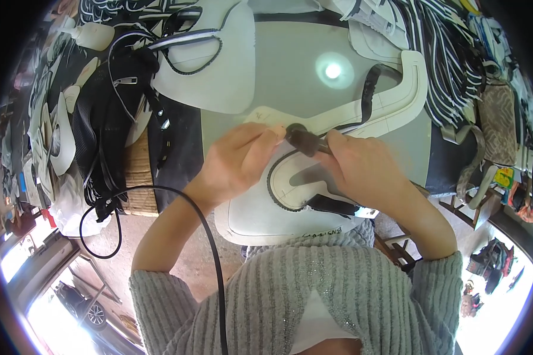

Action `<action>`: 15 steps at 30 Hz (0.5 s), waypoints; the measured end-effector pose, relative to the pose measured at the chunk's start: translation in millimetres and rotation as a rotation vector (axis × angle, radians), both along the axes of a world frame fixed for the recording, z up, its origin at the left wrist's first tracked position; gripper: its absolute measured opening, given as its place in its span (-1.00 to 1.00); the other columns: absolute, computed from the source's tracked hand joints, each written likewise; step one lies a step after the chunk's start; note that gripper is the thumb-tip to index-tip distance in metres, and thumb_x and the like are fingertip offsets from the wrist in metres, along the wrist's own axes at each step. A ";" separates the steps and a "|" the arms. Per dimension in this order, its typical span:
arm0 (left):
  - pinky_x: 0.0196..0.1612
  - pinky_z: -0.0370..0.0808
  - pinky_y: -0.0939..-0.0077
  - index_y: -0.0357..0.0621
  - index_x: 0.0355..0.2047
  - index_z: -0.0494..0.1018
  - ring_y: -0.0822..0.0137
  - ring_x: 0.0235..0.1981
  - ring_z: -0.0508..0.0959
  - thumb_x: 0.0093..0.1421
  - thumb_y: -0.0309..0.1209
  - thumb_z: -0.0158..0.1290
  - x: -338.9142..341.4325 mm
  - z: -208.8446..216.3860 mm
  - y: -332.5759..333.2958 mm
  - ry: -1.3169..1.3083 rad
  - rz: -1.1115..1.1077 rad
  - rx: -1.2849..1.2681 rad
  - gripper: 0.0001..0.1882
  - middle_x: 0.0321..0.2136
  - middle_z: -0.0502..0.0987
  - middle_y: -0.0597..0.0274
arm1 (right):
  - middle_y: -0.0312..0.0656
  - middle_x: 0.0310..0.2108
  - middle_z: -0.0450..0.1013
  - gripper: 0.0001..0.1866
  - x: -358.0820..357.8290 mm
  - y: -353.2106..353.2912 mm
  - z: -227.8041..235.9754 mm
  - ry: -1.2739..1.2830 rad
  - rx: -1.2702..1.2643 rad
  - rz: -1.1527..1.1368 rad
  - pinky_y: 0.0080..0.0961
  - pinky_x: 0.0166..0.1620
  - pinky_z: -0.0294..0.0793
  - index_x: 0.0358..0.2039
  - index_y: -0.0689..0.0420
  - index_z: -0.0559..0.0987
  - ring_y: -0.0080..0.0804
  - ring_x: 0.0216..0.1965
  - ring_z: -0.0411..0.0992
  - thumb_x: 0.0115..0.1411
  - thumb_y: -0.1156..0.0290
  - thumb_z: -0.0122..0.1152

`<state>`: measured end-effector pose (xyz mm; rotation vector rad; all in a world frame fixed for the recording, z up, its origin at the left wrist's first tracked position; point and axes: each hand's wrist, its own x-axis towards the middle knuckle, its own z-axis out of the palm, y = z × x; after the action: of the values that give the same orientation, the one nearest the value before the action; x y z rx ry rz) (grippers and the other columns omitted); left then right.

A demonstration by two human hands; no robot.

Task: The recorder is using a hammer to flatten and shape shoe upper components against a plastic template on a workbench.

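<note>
My right hand (367,165) is closed round the handle of a small hammer (302,141) with a dark, blunt head. Right beside that head, my left hand (237,157) is closed, thumb and fingertips pressed together; what they pinch, if anything, cannot be made out. Under both hands lies a white shaped panel (249,222) with a curved cutout edged in dark trim. A black strip (331,205) lies along the cutout's lower right. Beyond the hands, a white curved strip-shaped piece (417,80) reaches to the right, and a short black band (369,89) stands up from it.
The grey table top (296,65) shows a bright light reflection. Another white panel (231,89) with a dark-edged opening lies back left, next to a black mesh bag-like item (109,112). Black-and-white cords (438,65) heap at right. A black cable (210,242) crosses my left forearm.
</note>
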<state>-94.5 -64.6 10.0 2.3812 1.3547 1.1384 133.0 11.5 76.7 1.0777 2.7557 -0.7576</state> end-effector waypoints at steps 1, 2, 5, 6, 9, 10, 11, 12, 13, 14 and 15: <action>-0.35 0.62 0.27 -0.29 -0.05 0.34 0.00 -0.34 0.62 0.03 -0.71 0.25 -0.5 0.7 -2.2 0.005 0.007 -0.014 -0.52 -0.27 0.58 -0.03 | -0.08 -0.63 0.45 -0.64 -2.0 0.1 1.8 0.002 -0.002 0.005 -0.18 -0.51 0.45 -0.44 0.21 0.39 -0.04 -0.60 0.47 0.34 0.16 0.09; -0.35 0.62 0.26 -0.28 -0.04 0.33 0.00 -0.35 0.62 0.03 -0.71 0.24 -1.2 0.7 -3.7 0.010 0.014 -0.028 -0.52 -0.27 0.58 -0.04 | -0.07 -0.62 0.47 -0.63 -4.0 0.5 6.1 0.078 0.021 -0.017 -0.19 -0.51 0.46 -0.44 0.21 0.40 -0.04 -0.59 0.49 0.33 0.15 0.09; -0.35 0.62 0.29 -0.29 -0.02 0.31 0.01 -0.36 0.63 0.05 -0.71 0.23 -1.6 -1.1 -4.4 0.003 0.036 -0.017 -0.50 -0.26 0.59 -0.04 | -0.05 -0.60 0.49 -0.63 -4.9 -0.8 6.6 0.058 0.024 -0.025 -0.19 -0.50 0.47 -0.44 0.22 0.42 -0.03 -0.57 0.50 0.32 0.14 0.11; -0.35 0.62 0.29 -0.29 -0.02 0.31 0.01 -0.36 0.63 0.05 -0.71 0.23 -0.8 -2.5 -7.8 0.003 0.037 -0.018 -0.50 -0.26 0.59 -0.04 | -0.04 -0.60 0.50 -0.62 -4.3 -2.0 5.4 -0.037 0.007 -0.012 -0.19 -0.50 0.47 -0.45 0.22 0.42 -0.02 -0.56 0.51 0.31 0.14 0.12; -0.33 0.63 0.33 -0.30 -0.02 0.30 0.01 -0.33 0.64 0.06 -0.70 0.23 -2.2 -6.6 -10.1 -0.187 0.082 -0.172 -0.51 -0.24 0.60 -0.02 | -0.03 -0.61 0.49 -0.62 -2.0 -1.8 -1.8 0.004 0.006 0.012 -0.19 -0.49 0.48 -0.47 0.21 0.42 -0.01 -0.57 0.51 0.31 0.14 0.12; -0.31 0.63 0.35 -0.30 -0.01 0.29 0.01 -0.32 0.64 0.06 -0.70 0.23 -4.2 -5.7 -10.1 -0.149 0.088 -0.210 -0.50 -0.23 0.60 -0.02 | -0.03 -0.61 0.49 -0.62 -0.7 -1.9 -3.7 0.003 0.005 0.012 -0.19 -0.49 0.48 -0.47 0.21 0.42 -0.01 -0.57 0.51 0.31 0.14 0.12; -0.30 0.63 0.36 -0.31 -0.01 0.28 0.01 -0.30 0.64 0.07 -0.69 0.23 -5.3 -4.8 -9.7 -0.112 0.095 -0.248 -0.50 -0.22 0.60 -0.01 | -0.03 -0.61 0.49 -0.62 0.7 -1.5 -5.3 0.015 0.015 0.018 -0.19 -0.49 0.48 -0.47 0.21 0.42 -0.01 -0.57 0.51 0.31 0.14 0.12; -0.30 0.63 0.36 -0.31 -0.01 0.28 0.01 -0.30 0.64 0.07 -0.69 0.23 -5.5 -4.3 -8.5 -0.114 0.095 -0.249 -0.50 -0.22 0.60 -0.01 | -0.03 -0.62 0.49 -0.62 2.1 -1.0 -6.7 0.028 0.024 0.024 -0.19 -0.49 0.48 -0.47 0.21 0.42 -0.02 -0.57 0.50 0.31 0.14 0.12; -0.28 0.64 0.36 -0.30 0.00 0.27 0.00 -0.30 0.65 0.07 -0.68 0.23 -6.6 -3.1 -6.6 -0.043 0.059 -0.163 -0.49 -0.22 0.60 -0.02 | -0.03 -0.62 0.49 -0.62 2.7 0.2 -7.4 0.029 0.024 0.026 -0.19 -0.49 0.48 -0.47 0.21 0.42 -0.02 -0.57 0.50 0.31 0.14 0.12; -0.27 0.64 0.36 -0.30 0.00 0.27 0.00 -0.30 0.65 0.08 -0.67 0.24 -7.1 -1.5 -5.4 0.028 0.023 -0.077 -0.49 -0.22 0.60 -0.02 | -0.03 -0.63 0.48 -0.62 3.4 1.5 -8.1 0.042 0.024 0.024 -0.19 -0.49 0.48 -0.47 0.22 0.42 -0.02 -0.57 0.50 0.31 0.14 0.12; -0.27 0.64 0.36 -0.30 0.00 0.27 0.00 -0.30 0.65 0.08 -0.67 0.24 -6.2 1.1 -4.7 0.027 0.025 -0.077 -0.49 -0.22 0.60 -0.02 | -0.04 -0.63 0.48 -0.62 3.8 2.3 -8.3 0.056 0.023 0.022 -0.19 -0.49 0.47 -0.47 0.22 0.42 -0.01 -0.58 0.50 0.31 0.15 0.12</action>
<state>-100.8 -69.3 11.1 2.3403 1.4147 1.0436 136.8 13.7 68.3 1.0449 2.8246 -0.7660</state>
